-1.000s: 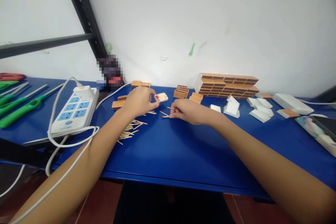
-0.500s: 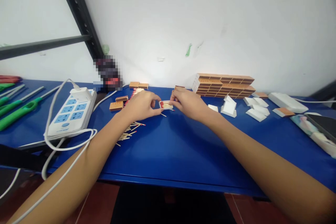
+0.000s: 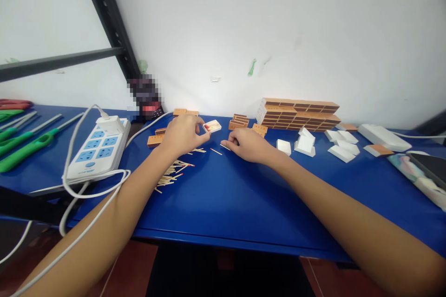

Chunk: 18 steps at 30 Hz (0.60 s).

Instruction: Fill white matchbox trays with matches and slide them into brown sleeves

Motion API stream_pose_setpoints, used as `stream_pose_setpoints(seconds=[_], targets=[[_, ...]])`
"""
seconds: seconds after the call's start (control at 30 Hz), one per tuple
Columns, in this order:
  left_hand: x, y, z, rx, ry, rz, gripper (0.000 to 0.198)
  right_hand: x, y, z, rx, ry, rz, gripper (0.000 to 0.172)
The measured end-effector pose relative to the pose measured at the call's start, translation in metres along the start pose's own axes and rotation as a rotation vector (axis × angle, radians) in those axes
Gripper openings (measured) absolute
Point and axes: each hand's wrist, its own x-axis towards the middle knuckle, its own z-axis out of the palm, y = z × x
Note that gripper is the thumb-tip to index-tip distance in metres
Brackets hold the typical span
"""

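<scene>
My left hand (image 3: 186, 132) is closed, thumb and fingers gripping the end of a small white matchbox tray (image 3: 213, 126) with red-tipped matches in it. To the right, my right hand (image 3: 245, 144) is low over the table, fingertips pinched on a match (image 3: 226, 147) that is mostly hidden by them. A single loose match (image 3: 216, 151) lies on the blue surface between the hands. More matches (image 3: 170, 176) are heaped below my left wrist, and part of that pile is covered by the hand and forearm.
Stacked brown matchboxes (image 3: 299, 115) stand by the wall, with white trays (image 3: 304, 141) in front. Matchbox sleeves (image 3: 239, 122) sit behind my right hand. A power strip (image 3: 99, 146) with white cables is at left, and green-handled tools (image 3: 31, 148) lie beyond it.
My left hand has lifted the tray slightly up and left, tilting it. My right hand has left the tray and come down to a match on the table.
</scene>
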Motion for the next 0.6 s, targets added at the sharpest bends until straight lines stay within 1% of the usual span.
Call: stream_pose_setpoints(seconds=[0.07, 0.1, 0.17, 0.2, 0.23, 0.27, 0.3, 0.37, 0.47, 0.5, 0.6], targets=[[0.0, 0.0, 0.001, 0.014, -0.008, 0.007, 0.023, 0.0, -0.001, -0.001, 0.079, 0.003, -0.017, 0.041], [0.0, 0.001, 0.001, 0.018, -0.012, 0.011, 0.024, 0.0, 0.0, -0.002, 0.126, 0.012, -0.056, 0.037], [-0.001, 0.002, 0.001, 0.017, -0.014, 0.016, 0.025, -0.001, 0.004, -0.005, 0.2, 0.015, -0.182, 0.022], [-0.001, 0.002, 0.001, 0.014, -0.01, 0.016, 0.025, -0.001, 0.006, -0.006, 0.221, -0.001, -0.252, 0.022], [-0.001, 0.003, 0.0, 0.01, -0.007, 0.016, 0.026, -0.001, 0.009, -0.006, 0.233, -0.031, -0.313, 0.027], [-0.002, 0.003, 0.0, 0.005, -0.003, 0.014, 0.026, -0.001, 0.011, -0.006, 0.238, -0.069, -0.353, 0.031], [-0.002, 0.002, 0.0, 0.002, -0.003, 0.012, 0.026, -0.001, 0.013, -0.006, 0.235, -0.102, -0.366, 0.032], [-0.002, 0.002, 0.0, 0.004, -0.006, 0.009, 0.026, 0.0, 0.016, -0.005, 0.215, -0.128, -0.343, 0.024], [-0.001, 0.001, 0.0, 0.005, -0.01, 0.008, 0.025, 0.001, 0.018, -0.006, 0.186, -0.123, -0.294, 0.01], [-0.001, 0.002, 0.0, 0.002, -0.013, 0.007, 0.024, 0.001, 0.018, -0.007, 0.181, -0.129, -0.277, 0.008], [-0.001, 0.003, -0.001, -0.006, -0.018, 0.002, 0.023, 0.0, 0.018, -0.014, 0.174, -0.181, -0.198, 0.008]])
